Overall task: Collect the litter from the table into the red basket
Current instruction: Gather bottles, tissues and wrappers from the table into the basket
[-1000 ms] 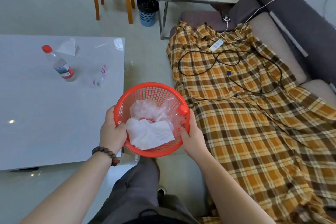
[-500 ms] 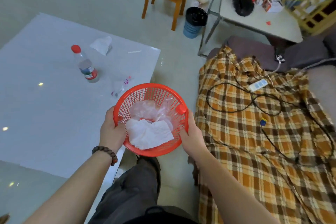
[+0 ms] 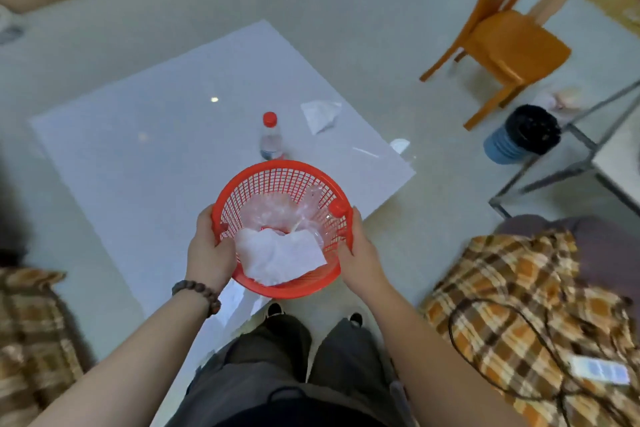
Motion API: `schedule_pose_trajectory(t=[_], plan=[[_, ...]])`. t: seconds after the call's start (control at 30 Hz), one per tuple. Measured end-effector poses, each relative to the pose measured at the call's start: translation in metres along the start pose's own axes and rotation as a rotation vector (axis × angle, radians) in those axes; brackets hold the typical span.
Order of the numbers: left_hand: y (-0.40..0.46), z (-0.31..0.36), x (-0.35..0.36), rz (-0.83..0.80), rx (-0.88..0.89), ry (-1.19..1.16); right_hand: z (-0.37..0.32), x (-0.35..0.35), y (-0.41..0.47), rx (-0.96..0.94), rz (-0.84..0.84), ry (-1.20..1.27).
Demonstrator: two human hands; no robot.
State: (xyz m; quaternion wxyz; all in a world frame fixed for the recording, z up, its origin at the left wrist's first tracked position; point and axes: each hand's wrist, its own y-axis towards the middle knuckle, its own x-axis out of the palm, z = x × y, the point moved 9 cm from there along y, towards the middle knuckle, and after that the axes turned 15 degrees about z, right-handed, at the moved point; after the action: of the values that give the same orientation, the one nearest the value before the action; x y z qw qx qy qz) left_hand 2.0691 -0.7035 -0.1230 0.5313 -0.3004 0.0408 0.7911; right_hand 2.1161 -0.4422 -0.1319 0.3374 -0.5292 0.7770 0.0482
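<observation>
I hold the red basket (image 3: 277, 180) in front of me with both hands, above the near corner of the white table (image 3: 145, 156). My left hand (image 3: 207, 253) grips its left rim and my right hand (image 3: 360, 250) grips its right rim. Inside lie a white tissue (image 3: 280, 256), crumpled clear plastic (image 3: 270, 211) and a clear bottle with a red cap (image 3: 337, 209). On the table beyond the basket stands a plastic bottle with a red cap (image 3: 270, 137). A crumpled white tissue (image 3: 320, 114) lies further right.
An orange wooden chair (image 3: 509, 45) stands at the far right. A dark bin (image 3: 523, 139) sits beside a metal-framed table (image 3: 588, 163). A plaid blanket with a black cable (image 3: 519, 322) covers the sofa at my right.
My view has swung left, so the table now lies straight ahead and the sofa has slid to the right edge. Both hands keep the basket as before.
</observation>
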Motion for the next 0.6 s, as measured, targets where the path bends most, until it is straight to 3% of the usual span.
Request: schedule_pose_trajectory(t=[0.3,0.6], plan=[[0.001,-0.034,-0.037,0.417,-0.283,-0.055,-0.056,0.068,0.068,-0.223,-0.446,-0.094],[-0.055,-0.032,0.006,0.756,-0.532,-0.126,-0.089,0.076,0.127,-0.425,-0.777,-0.206]])
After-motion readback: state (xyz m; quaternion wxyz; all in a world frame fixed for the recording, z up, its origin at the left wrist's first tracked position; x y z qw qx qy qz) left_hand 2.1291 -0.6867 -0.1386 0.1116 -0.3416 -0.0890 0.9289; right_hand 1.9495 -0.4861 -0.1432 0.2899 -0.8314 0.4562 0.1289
